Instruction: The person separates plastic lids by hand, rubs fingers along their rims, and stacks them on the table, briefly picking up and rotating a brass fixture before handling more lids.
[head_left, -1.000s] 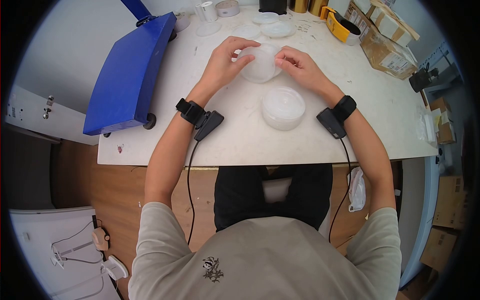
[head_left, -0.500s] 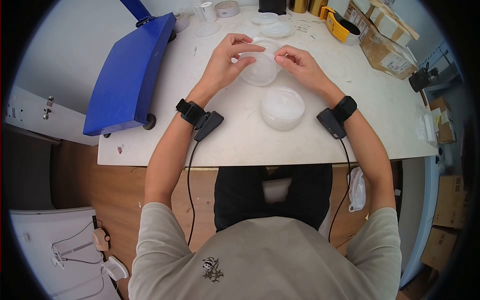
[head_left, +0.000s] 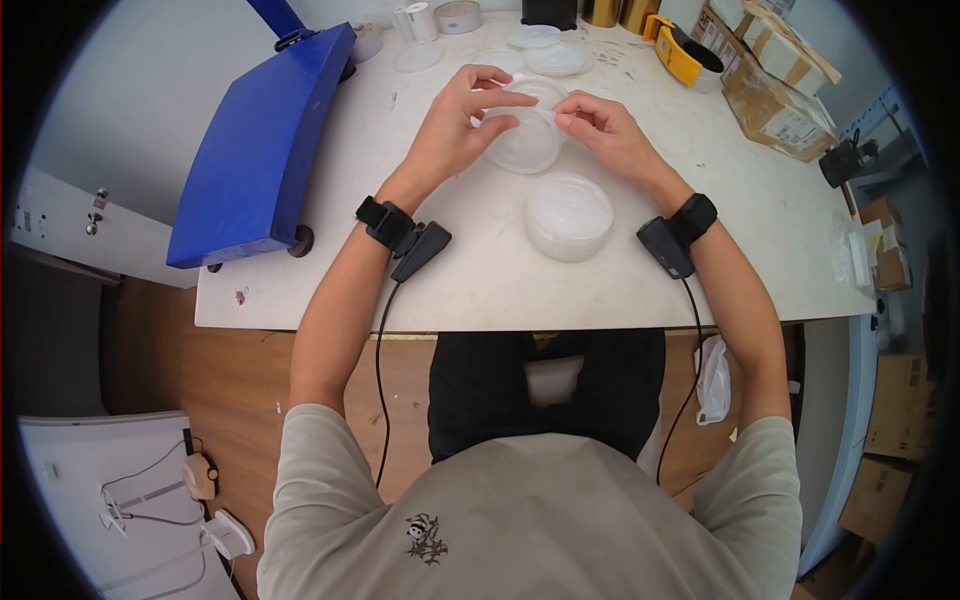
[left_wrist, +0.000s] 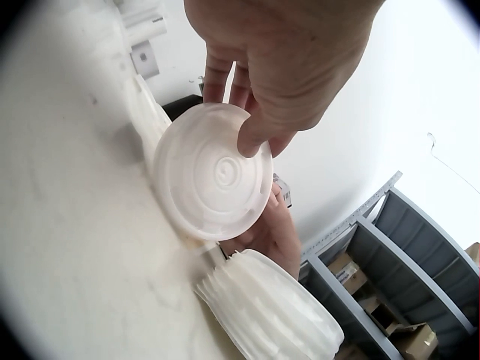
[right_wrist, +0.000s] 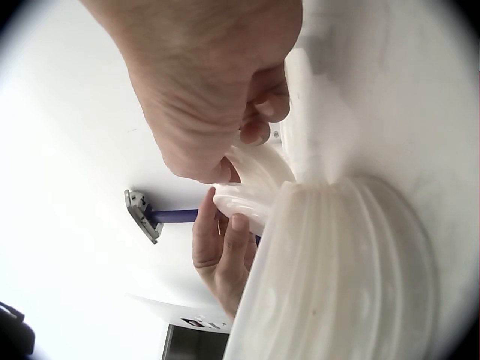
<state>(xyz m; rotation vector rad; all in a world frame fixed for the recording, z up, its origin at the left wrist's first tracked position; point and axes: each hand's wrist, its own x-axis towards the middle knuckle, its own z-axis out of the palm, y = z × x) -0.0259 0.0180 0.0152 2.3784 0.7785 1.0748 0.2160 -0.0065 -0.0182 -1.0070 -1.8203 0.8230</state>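
Round translucent plastic lids are held between the two hands over the table. The left hand (head_left: pixel 450 120) pinches the nearer lid (left_wrist: pixel 202 180), its thumb on the face that has concentric rings. A second lid (head_left: pixel 540 90) shows just behind, overlapping the first. At the right edge of these lids, the right hand (head_left: pixel 610 135) pinches the rim between thumb and fingertips; its other fingers are curled in. Closer to the body stands a stack of similar lids (head_left: pixel 568 215), whose layered edges show large in the right wrist view.
Several loose lids (head_left: pixel 558 60) lie farther back on the white table (head_left: pixel 480 290). A blue platform (head_left: pixel 260 140) on wheels stands at the left. Cardboard boxes (head_left: pixel 775 110) and a yellow tape dispenser (head_left: pixel 680 55) sit at the back right. White rolls (head_left: pixel 418 22) stand behind.
The nearer lid has shifted slightly toward the body, so more of the lid behind it shows. The left index finger has straightened across the lids. The right hand keeps its pinch.
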